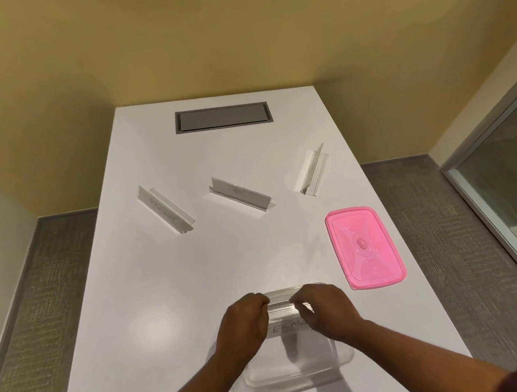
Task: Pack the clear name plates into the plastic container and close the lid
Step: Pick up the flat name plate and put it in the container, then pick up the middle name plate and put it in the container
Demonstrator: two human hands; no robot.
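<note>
- White surface (173,309) against a yellow wall, grey carpet on both sides, glass partition at the right; a grey hatch (222,117) is set into the far end.
- Left hand (241,327): my fingers are curled around the left end of a clear name plate (283,306), pinching it.
- Right hand (326,311): fingers curled likewise on the right end of the same plate. Both hands grip it together.
- The held plate sits over the far part of the plastic container (295,364), with handwritten lettering visible on its face. Whether it already rests on the container floor or is a little above it, I cannot tell; the clear walls blur together.
- The container stands open at the near edge of the surface, directly in front of me. I see no other plate inside it, though transparency makes that uncertain.
- The pink lid (363,247) lies flat on the surface to the right of the container, just apart from it, not fitted.
- Three plates are not yet packed, in a loose row farther up the surface: the left plate (167,209), the middle plate (240,195), the right plate (312,171). All are well apart from the container.
- Assessment: early stage. One plate is going in, three are left to fetch, and the lid closing is outstanding.
</note>
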